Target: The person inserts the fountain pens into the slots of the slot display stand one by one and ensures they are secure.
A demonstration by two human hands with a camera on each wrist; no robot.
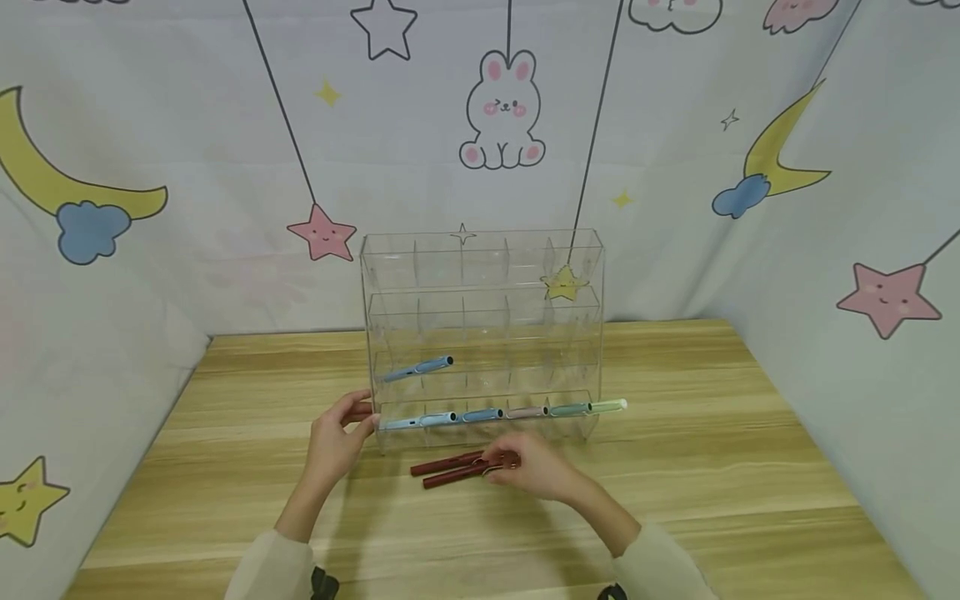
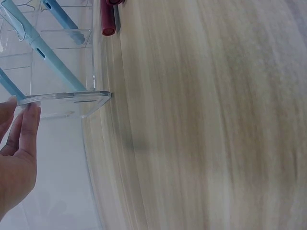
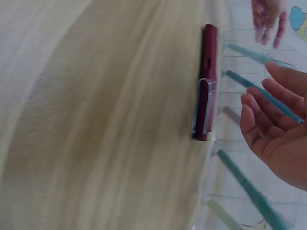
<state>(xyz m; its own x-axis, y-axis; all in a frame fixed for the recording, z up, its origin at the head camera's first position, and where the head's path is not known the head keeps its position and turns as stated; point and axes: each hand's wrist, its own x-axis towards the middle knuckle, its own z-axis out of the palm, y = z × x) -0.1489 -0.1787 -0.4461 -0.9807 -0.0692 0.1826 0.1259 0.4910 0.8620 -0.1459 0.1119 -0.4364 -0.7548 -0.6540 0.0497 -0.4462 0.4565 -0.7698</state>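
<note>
A clear acrylic pen rack (image 1: 480,293) with tiered compartments stands on the table. My left hand (image 1: 337,442) pinches its left side panel (image 2: 72,97), thumb on one face and fingers on the other. Two dark red pens (image 1: 438,464) lie side by side on the table before the rack. My right hand (image 1: 536,468) is over their right ends in the head view. In the right wrist view that hand has loosely bent fingers (image 3: 261,112), apart from the red pens (image 3: 206,86). Light blue (image 1: 416,422), blue (image 1: 482,415), greyish-pink (image 1: 527,412), green (image 1: 570,409) and pale green (image 1: 609,406) pens fill the bottom row.
Another blue pen (image 1: 420,368) leans in the row above, at the left. The wooden table (image 1: 750,467) extends around the rack. Behind it hangs a white cloth (image 1: 420,167) printed with stars, moons and a rabbit.
</note>
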